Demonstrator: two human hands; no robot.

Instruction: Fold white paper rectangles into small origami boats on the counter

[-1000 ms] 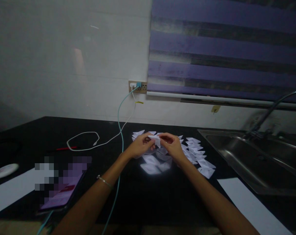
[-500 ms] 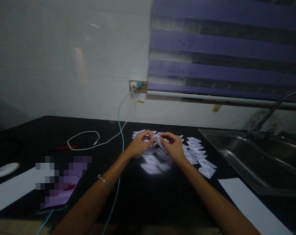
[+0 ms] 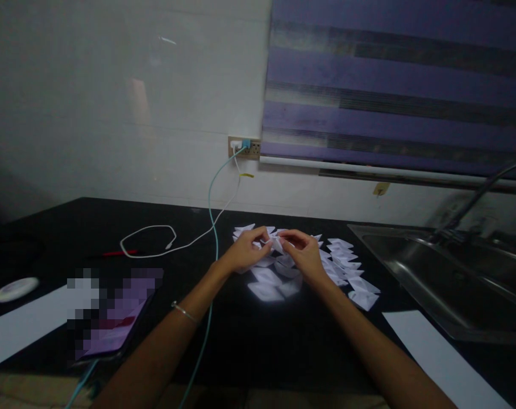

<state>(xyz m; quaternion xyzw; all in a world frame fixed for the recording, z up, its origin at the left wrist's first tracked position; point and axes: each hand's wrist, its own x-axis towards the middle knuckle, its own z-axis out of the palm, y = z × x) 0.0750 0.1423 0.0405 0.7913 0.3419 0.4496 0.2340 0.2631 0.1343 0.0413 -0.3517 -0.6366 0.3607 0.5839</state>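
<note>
Between my two hands is a small folded white paper piece (image 3: pixel 277 244), raised a little above the dark counter. My left hand (image 3: pixel 248 250) pinches its left side with thumb and fingers. On the other side, my right hand (image 3: pixel 303 250) grips it the same way, fingers closed. Rows of similar folded paper pieces (image 3: pixel 345 258) lie on the counter behind, below and to the right of my hands. Some of them are partly hidden by my fingers. A blurred bright patch (image 3: pixel 269 287) of white shapes shows on the glossy surface just in front of my hands.
A white paper strip (image 3: pixel 437 352) lies at the right by the steel sink (image 3: pixel 405 284). At left are a tablet-like device (image 3: pixel 117 329), another paper sheet (image 3: pixel 23 335), a white round object (image 3: pixel 16 289) and a red pen (image 3: pixel 119 253). A teal cable (image 3: pixel 216 244) crosses under my left forearm.
The view has shifted slightly, so the surroundings appear a little to the right. Both hands stay together on the folded paper piece, with hardly any visible finger movement.
</note>
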